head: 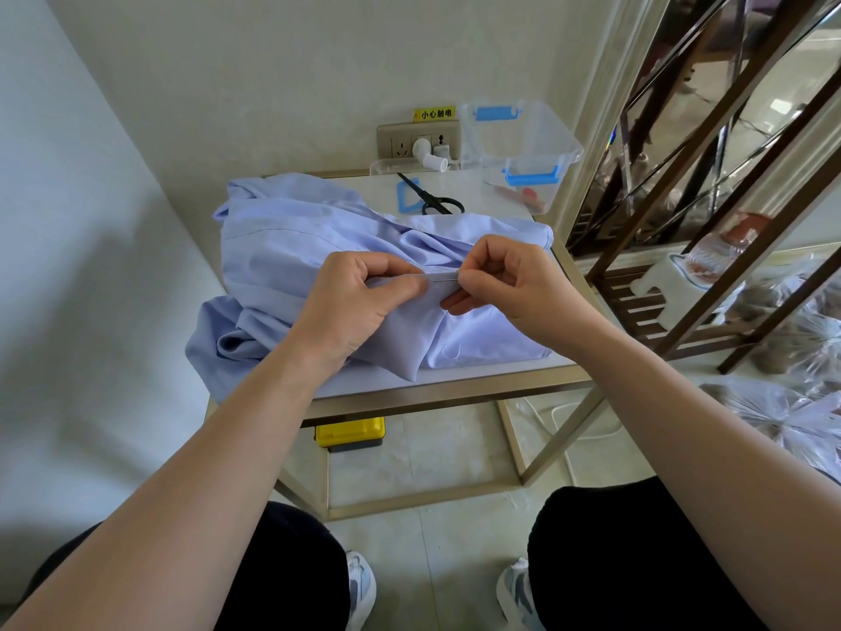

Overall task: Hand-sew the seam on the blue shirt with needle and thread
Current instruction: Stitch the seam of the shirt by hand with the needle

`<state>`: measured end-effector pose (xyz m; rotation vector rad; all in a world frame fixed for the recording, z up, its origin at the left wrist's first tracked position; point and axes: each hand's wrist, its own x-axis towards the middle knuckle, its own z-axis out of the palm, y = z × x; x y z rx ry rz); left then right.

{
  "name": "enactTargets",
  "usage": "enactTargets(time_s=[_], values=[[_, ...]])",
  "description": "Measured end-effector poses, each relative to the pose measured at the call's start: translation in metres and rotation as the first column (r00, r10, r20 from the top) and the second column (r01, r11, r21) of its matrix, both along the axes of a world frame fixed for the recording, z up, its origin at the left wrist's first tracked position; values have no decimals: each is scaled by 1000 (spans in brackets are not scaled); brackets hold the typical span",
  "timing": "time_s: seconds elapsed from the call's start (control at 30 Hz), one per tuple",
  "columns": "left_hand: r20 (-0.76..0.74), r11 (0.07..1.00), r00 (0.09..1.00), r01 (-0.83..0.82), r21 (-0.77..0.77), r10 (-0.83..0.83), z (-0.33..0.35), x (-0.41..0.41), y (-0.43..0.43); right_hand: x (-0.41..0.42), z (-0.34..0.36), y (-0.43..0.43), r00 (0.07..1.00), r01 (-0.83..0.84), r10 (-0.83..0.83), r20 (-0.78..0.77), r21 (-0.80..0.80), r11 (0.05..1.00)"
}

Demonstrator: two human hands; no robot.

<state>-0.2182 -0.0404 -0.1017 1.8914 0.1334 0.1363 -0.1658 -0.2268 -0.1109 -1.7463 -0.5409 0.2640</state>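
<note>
Both our forearms reach from our lap over the front rail of the table (pixel 455 390), and the hands meet just past it. Our left hand (pixel 359 302) curls thumb and fingers round a raised fold of the blue shirt (pixel 291 239), pinching the seam edge so that it stands taut and clear of the loose cloth beneath. Our right hand (pixel 505 280) pinches the needle (pixel 443 277) between thumb and forefinger, the other fingers folded in loosely. The needle lies almost level along the fold, its tip toward the left thumb. We judge that a stitch is going in, with the left grip steadying the cloth against the push. The thread is too fine for us to make out.

The shirt lies heaped over most of the tabletop, one part spilling over the left front corner. To our right the cloth ends near the table's edge, and a metal shelf frame (pixel 728 220) stands near beyond it. A long pull of thread therefore has more room upward and toward us than sideways. Behind the shirt, scissors (pixel 432 198) lie on what looks like a clear lid (pixel 382 168), handy for cutting. A clear box (pixel 523 143) sits at the far right corner. Farthest off, a wall socket (pixel 402 141) is set just above the tabletop.
</note>
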Motion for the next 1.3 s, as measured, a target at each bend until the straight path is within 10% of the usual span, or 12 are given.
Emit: enactTargets(time_s=[1.3], values=[[-116,974,982,127,-187,-150,-6,3,1,3,-13,2,977,-53,92,-192,196,979]])
